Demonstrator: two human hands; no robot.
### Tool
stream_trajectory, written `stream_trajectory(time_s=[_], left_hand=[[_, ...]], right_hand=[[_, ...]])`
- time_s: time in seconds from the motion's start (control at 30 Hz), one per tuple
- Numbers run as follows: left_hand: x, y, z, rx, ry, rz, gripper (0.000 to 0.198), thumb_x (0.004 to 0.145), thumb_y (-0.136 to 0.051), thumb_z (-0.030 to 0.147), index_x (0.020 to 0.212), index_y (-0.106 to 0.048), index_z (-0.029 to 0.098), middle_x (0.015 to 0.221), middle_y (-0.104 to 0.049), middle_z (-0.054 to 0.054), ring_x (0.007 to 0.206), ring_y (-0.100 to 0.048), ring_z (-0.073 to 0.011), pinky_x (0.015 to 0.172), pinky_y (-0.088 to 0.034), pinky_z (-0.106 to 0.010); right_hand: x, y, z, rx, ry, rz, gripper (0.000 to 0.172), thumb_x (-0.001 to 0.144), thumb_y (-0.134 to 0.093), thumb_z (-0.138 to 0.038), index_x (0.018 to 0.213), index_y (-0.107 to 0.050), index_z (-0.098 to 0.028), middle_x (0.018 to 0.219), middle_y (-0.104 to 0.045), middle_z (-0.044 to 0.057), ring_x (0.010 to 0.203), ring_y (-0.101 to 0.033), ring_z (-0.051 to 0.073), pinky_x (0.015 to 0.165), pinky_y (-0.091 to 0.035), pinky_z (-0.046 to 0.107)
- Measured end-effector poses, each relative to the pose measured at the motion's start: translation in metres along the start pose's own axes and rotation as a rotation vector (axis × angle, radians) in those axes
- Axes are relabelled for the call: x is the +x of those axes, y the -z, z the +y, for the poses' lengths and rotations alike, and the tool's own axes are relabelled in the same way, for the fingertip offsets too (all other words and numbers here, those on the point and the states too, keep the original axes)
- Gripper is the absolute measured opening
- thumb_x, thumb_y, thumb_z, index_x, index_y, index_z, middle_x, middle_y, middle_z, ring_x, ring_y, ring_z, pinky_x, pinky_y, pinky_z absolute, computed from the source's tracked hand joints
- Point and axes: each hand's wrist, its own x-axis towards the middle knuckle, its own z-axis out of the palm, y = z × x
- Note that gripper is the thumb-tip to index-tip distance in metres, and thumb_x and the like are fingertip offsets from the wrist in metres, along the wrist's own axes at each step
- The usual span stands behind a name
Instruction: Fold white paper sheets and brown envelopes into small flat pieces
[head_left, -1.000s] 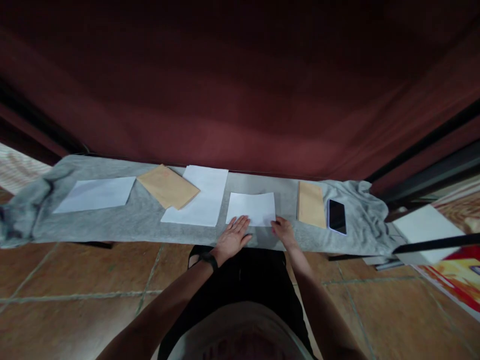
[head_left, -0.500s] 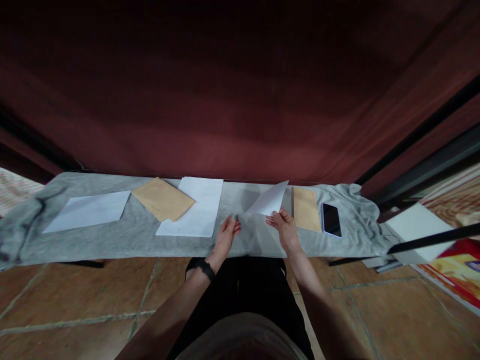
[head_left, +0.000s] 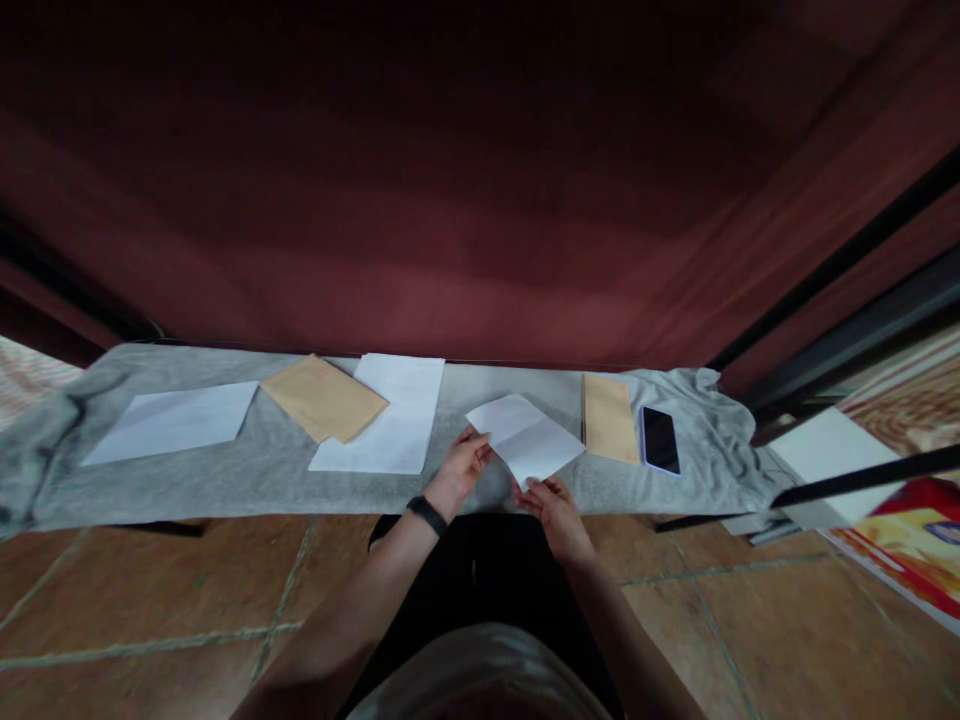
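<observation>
A white sheet of paper (head_left: pixel 529 435) with a crease across it is held just in front of me, turned at an angle above the grey cloth. My left hand (head_left: pixel 466 462), with a dark band on its wrist, pinches the sheet's left corner. At the near corner, my right hand (head_left: pixel 551 505) grips the same sheet between thumb and fingers. To the right of the sheet lies a brown envelope (head_left: pixel 611 418), possibly a stack. Left of my hands, more white paper (head_left: pixel 409 420) lies flat, partly under another brown envelope (head_left: pixel 324 398).
A further white sheet (head_left: pixel 172 423) rests at the far left of the cloth-covered bench (head_left: pixel 262 490). A phone (head_left: pixel 661 440) lies near the right end. Behind the bench rises a dark red surface (head_left: pixel 450 250). Black bars (head_left: pixel 870 475) stand at the right.
My left hand has moved right and taken hold of the paper's corner. My right hand has come nearer and left, and the sheet has turned and opened flatter.
</observation>
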Motion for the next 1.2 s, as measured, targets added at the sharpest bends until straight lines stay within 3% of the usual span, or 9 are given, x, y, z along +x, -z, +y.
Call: stream_trajectory(time_s=[0.17, 0.33, 0.47, 0.57, 0.63, 0.77, 0.9, 1.07, 1.2], left_hand=[[0.011, 0.011, 0.018, 0.155, -0.136, 0.006, 0.044, 0.06, -0.071, 0.0, 0.101, -0.069, 0.016, 0.076, -0.073, 0.0, 0.065, -0.068, -0.0134, 0.061, -0.052, -0.021], [0.033, 0.029, 0.035, 0.527, -0.396, 0.009, 0.053, 0.068, -0.063, 0.006, 0.12, -0.065, 0.014, 0.072, -0.071, 0.001, 0.059, -0.065, -0.0143, 0.058, -0.051, -0.023], [0.044, 0.039, 0.038, 0.672, -0.516, 0.065, 0.052, 0.073, -0.06, 0.008, 0.124, -0.063, 0.014, 0.088, -0.074, -0.003, 0.082, -0.071, -0.0202, 0.081, -0.058, -0.034], [0.038, 0.05, 0.033, 0.845, -0.685, 0.101, 0.052, 0.079, -0.058, 0.009, 0.13, -0.06, 0.017, 0.13, -0.066, -0.011, 0.126, -0.059, -0.0256, 0.112, -0.044, -0.043], [0.027, 0.062, 0.026, 1.031, -0.783, 0.036, 0.046, 0.087, -0.055, 0.014, 0.132, -0.06, 0.018, 0.147, -0.055, -0.013, 0.141, -0.046, -0.0266, 0.121, -0.035, -0.046], [-0.006, 0.097, 0.009, 1.205, -0.731, -0.264, 0.043, 0.095, -0.043, 0.016, 0.133, -0.063, 0.022, 0.151, -0.052, -0.008, 0.142, -0.047, -0.0222, 0.122, -0.034, -0.046], [-0.033, 0.12, -0.002, 1.325, -0.769, -0.353, 0.068, 0.083, -0.042, 0.0, 0.146, -0.052, 0.025, 0.163, -0.036, -0.004, 0.15, -0.034, -0.02, 0.126, -0.027, -0.046], [-0.031, 0.113, -0.004, 1.473, -0.788, -0.335, 0.074, 0.082, -0.046, -0.002, 0.15, -0.046, 0.027, 0.164, -0.034, -0.004, 0.151, -0.032, -0.0223, 0.125, -0.03, -0.05], [-0.021, 0.109, -0.002, 1.585, -0.762, -0.399, 0.075, 0.08, -0.046, -0.006, 0.148, -0.048, 0.027, 0.159, -0.042, -0.003, 0.15, -0.035, -0.0199, 0.124, -0.033, -0.048]], right_hand=[[0.007, 0.0, 0.013, 0.106, -0.1, 0.041, 0.039, 0.064, -0.09, -0.043, 0.086, -0.065, -0.022, 0.083, -0.077, 0.001, 0.073, -0.073, 0.018, 0.069, -0.061, 0.032], [0.024, -0.002, 0.025, 0.124, -0.149, 0.049, 0.032, 0.07, -0.086, -0.039, 0.086, -0.065, -0.021, 0.077, -0.074, 0.002, 0.074, -0.074, 0.019, 0.071, -0.062, 0.031], [0.037, -0.01, 0.039, 0.118, -0.124, 0.011, 0.029, 0.071, -0.086, -0.036, 0.082, -0.063, -0.021, 0.075, -0.073, 0.002, 0.079, -0.075, 0.02, 0.079, -0.062, 0.035], [0.043, -0.015, 0.049, 0.143, -0.123, 0.007, 0.027, 0.071, -0.086, -0.032, 0.082, -0.065, -0.021, 0.077, -0.073, 0.002, 0.081, -0.075, 0.022, 0.083, -0.062, 0.039], [0.044, -0.015, 0.054, 0.158, -0.145, 0.02, 0.024, 0.072, -0.084, -0.031, 0.081, -0.065, -0.021, 0.078, -0.074, 0.003, 0.082, -0.075, 0.022, 0.085, -0.062, 0.04], [0.042, -0.011, 0.06, 0.188, -0.205, 0.047, 0.017, 0.076, -0.079, -0.028, 0.079, -0.063, -0.021, 0.078, -0.074, 0.004, 0.082, -0.075, 0.022, 0.086, -0.061, 0.039], [0.039, -0.012, 0.063, 0.226, -0.221, 0.069, 0.012, 0.079, -0.075, -0.024, 0.078, -0.063, -0.022, 0.078, -0.074, 0.003, 0.083, -0.074, 0.02, 0.089, -0.06, 0.038], [0.032, -0.016, 0.057, 0.198, -0.257, 0.006, 0.014, 0.079, -0.076, -0.028, 0.078, -0.064, -0.021, 0.084, -0.077, 0.005, 0.085, -0.074, 0.019, 0.09, -0.059, 0.036], [0.021, -0.009, 0.037, -0.039, -0.394, -0.2, 0.026, 0.08, -0.077, -0.039, 0.092, -0.073, -0.017, 0.099, -0.079, 0.01, 0.083, -0.074, 0.019, 0.082, -0.06, 0.034]])
